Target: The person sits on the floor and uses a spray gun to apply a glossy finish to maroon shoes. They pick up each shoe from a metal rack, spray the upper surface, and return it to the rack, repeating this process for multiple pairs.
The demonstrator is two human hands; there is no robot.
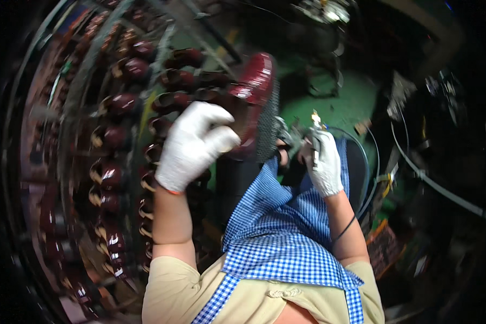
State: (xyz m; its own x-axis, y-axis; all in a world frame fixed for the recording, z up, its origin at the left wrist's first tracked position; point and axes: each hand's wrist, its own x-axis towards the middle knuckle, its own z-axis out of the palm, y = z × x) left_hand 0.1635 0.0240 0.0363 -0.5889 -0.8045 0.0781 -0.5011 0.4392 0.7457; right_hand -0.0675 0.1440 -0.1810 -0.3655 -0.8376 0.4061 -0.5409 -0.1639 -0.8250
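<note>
A glossy burgundy shoe point(254, 89) is in front of me, toe pointing away, its dark textured sole turned to the right. Beside its opening is my left hand point(197, 143) in a white glove, thumb and fingers curved apart with a gap between them. The thumb tip overlaps the shoe's edge; whether it touches is unclear. Over my lap, to the right, my right hand point(325, 164), also gloved, is closed around a small metal spray gun point(316, 135) with a brass-coloured nozzle. A thin hose point(364, 156) curves past that hand.
On the left, racks with metal bars point(86, 92) carry rows of burgundy shoes point(110, 175). A pale hose or strip point(448, 191) crosses the green floor point(356, 110) at right. A metal stand point(337, 59) is at the far side. My checked apron point(286, 259) covers my lap.
</note>
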